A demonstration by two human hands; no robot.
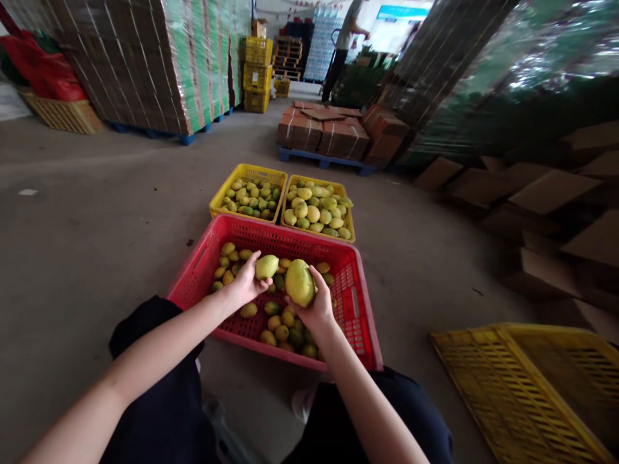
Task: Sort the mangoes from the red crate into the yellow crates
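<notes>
My left hand (247, 282) is closed around a small yellow-green lemon (267, 267). A larger, pale green-yellow lemon (300, 283) is gripped in my right hand (316, 306), beside the first one and apart from it. Both hands are above a red plastic crate (365, 316), whose floor is partly covered with loose yellow and green lemons (283, 332). Just beyond it stand two yellow crates: the left one (220, 193) holds smaller greenish lemons, the right one (352, 225) bigger, yellower ones.
A yellow crate (522, 380) lies at the lower right, near open cardboard boxes (546, 187). Flat brown cartons (324, 132) sit on a blue pallet. Wrapped stacks (178, 64) rise at the left and right. A person (341, 48) stands at the back.
</notes>
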